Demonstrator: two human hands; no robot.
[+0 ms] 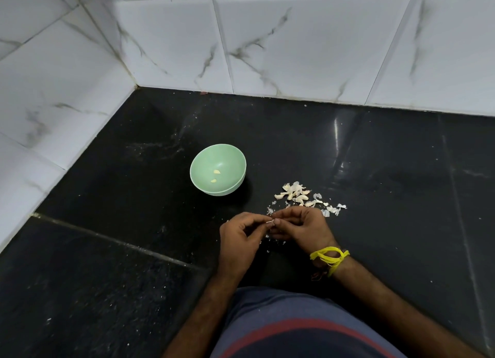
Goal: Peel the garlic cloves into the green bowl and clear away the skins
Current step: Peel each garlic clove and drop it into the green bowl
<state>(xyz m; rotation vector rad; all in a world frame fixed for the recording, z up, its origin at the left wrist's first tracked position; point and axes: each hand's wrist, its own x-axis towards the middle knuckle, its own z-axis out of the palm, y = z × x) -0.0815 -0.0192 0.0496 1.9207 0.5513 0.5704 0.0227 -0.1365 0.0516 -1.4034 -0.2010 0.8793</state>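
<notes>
A green bowl point(203, 167) stands on the black counter and holds two peeled garlic cloves point(217, 171). To its right lies a pile of unpeeled garlic cloves point(296, 193) with loose white skins point(332, 209) scattered around it. In front of the pile my left hand point(239, 239) and my right hand point(302, 230) meet fingertip to fingertip, both pinching one small garlic clove point(270, 222), which is mostly hidden by the fingers. A yellow thread is tied round my right wrist.
The black stone counter point(134, 264) meets white marble-look wall tiles point(294, 49) at the back and left, forming a corner. Small skin flecks point(267, 237) lie under my hands and across the counter.
</notes>
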